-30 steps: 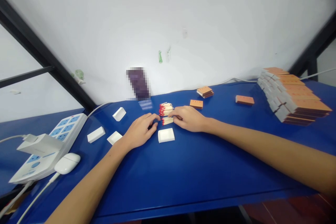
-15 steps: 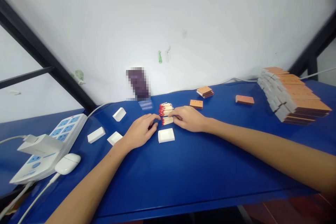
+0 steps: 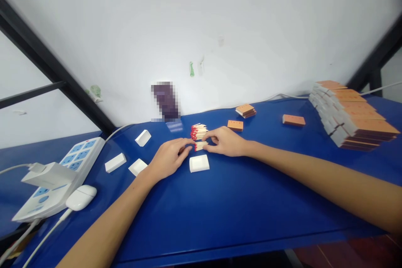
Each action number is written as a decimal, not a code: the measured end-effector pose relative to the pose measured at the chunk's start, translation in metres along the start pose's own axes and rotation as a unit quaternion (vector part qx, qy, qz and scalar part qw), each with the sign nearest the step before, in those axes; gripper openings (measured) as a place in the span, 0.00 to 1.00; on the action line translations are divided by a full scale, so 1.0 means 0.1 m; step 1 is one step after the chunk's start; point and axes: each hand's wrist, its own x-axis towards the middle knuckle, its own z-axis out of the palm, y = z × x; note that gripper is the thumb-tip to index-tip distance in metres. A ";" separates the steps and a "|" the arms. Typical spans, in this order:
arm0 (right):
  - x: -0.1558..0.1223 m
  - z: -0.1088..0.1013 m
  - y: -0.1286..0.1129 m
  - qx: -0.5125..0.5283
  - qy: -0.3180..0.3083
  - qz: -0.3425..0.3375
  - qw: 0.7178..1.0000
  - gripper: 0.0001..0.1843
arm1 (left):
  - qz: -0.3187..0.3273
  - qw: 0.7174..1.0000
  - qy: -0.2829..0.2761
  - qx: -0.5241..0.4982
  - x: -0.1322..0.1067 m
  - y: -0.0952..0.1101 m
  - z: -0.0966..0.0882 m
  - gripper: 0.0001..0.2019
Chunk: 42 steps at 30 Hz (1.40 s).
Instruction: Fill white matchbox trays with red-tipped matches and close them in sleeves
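A small bunch of matches [image 3: 199, 146] lies on the blue table between my hands, red heads to the left. My left hand [image 3: 171, 157] is curled at the heads, with forefinger and thumb against that end. My right hand [image 3: 226, 142] pinches from the wooden ends, its thumb low and its forefinger at the upper edge. Just behind lies a larger pile of matches [image 3: 199, 131], heads also to the left. A white matchbox tray [image 3: 199, 163] sits in front of the bunch. How firmly the fingers grip is hard to see.
Several white trays [image 3: 115, 162] lie at left, near a power strip [image 3: 80, 161] and a white earphone case [image 3: 81, 197]. Orange matchboxes [image 3: 235, 125] lie behind my right hand, with a large matchbox stack [image 3: 361, 121] at far right. A blurred dark object [image 3: 166, 100] leans on the wall.
My right hand's forefinger and thumb have spread around the small bunch's ends. My left fingertips have moved slightly right, up to the match heads.
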 end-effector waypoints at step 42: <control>0.04 0.11 -0.05 -0.071 0.024 -0.034 0.997 0.09 | 0.033 0.997 0.058 -0.032 0.14 -0.03 0.13 0.08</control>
